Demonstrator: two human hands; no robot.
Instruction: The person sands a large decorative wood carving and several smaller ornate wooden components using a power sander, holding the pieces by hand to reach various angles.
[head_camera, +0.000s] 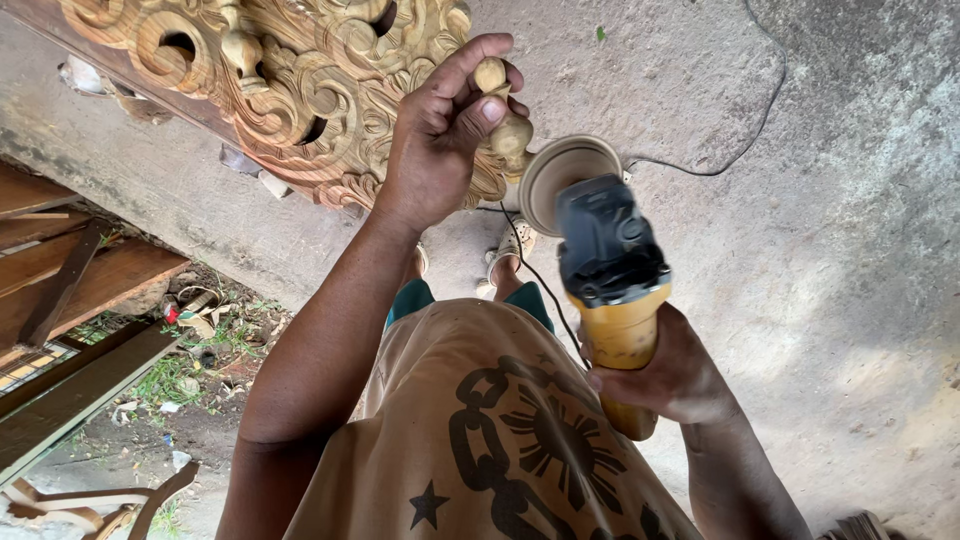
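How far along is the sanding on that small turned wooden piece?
Done: the carved panel behind already shows finished scrollwork.

In hand: the left hand pinches a small turned wooden piece beside the sanding disc of the yellow angle grinder, which the right hand holds by the body. Contact between piece and disc can't be told.

Left: unclear; the piece looks smooth and pale, its far side is hidden.

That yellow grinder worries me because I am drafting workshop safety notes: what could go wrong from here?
The sanding disc sits close to the bare left hand pinching a small carved wooden piece; a slip could cut fingers. The right hand alone holds the grinder, so it might kick. The cord trails near the legs.
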